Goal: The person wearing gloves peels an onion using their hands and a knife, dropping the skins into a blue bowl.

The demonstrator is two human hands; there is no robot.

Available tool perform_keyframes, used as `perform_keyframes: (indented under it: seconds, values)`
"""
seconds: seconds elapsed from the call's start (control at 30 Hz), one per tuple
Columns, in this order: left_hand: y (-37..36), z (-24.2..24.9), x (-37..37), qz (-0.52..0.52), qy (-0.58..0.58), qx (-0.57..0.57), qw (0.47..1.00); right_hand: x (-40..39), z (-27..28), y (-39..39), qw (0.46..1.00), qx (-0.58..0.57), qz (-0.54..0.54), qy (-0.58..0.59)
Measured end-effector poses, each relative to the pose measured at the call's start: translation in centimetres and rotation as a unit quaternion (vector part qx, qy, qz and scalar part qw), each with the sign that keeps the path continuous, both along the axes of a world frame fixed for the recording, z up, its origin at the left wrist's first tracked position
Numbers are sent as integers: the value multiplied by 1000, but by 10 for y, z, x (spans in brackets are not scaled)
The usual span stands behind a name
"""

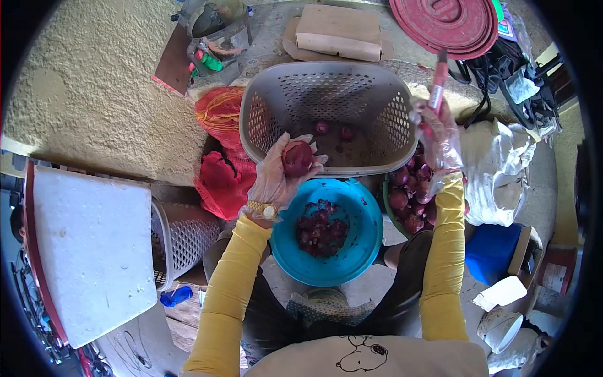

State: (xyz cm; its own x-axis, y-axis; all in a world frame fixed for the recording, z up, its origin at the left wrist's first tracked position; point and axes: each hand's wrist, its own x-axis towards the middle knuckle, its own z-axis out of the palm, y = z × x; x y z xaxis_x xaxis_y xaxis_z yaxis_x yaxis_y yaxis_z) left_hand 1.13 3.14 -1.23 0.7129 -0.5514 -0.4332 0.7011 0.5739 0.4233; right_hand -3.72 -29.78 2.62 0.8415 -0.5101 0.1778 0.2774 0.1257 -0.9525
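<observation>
Gloved fingers of the left hand [276, 179] wrap a red onion [298, 158] above the blue bowl [364, 248] of peelings, while the right hand [438, 135] grips a red-handled knife [438, 85] upright beside the grey basket [276, 88].

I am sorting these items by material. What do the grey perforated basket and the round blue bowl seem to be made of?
The grey perforated basket looks like matte moulded plastic: regular punched holes and a smooth rolled rim. The round blue bowl also seems plastic, with uniform colour and a slight sheen; enamelled metal cannot be excluded.
</observation>
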Motion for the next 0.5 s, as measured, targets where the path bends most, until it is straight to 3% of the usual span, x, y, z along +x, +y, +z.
perform_keyframes:
  seconds: [0.17, 0.23, 0.3, 0.33, 0.37, 0.5]
  values:
    - [-1, -2, 1, 15, 14, 21, 1000, 3, 5, 30, 973, 85, 168, 132]
    - [-2, 0, 0, 16, 9, 22, 1000, 8, 3, 38, 972, 103, 181, 111]
    - [-4, 0, 0, 18, 4, 22, 1000, 12, 5, 42, 954, 134, 206, 169]
    - [-5, 0, 1, 18, 5, 19, 1000, 10, -1, 46, 967, 54, 179, 174]
    - [-5, 1, 2, 18, 6, 16, 1000, 10, -3, 52, 967, 53, 179, 174]
    - [-5, 4, 0, 4, 5, -10, 1000, 13, -6, 65, 956, 141, 226, 120]
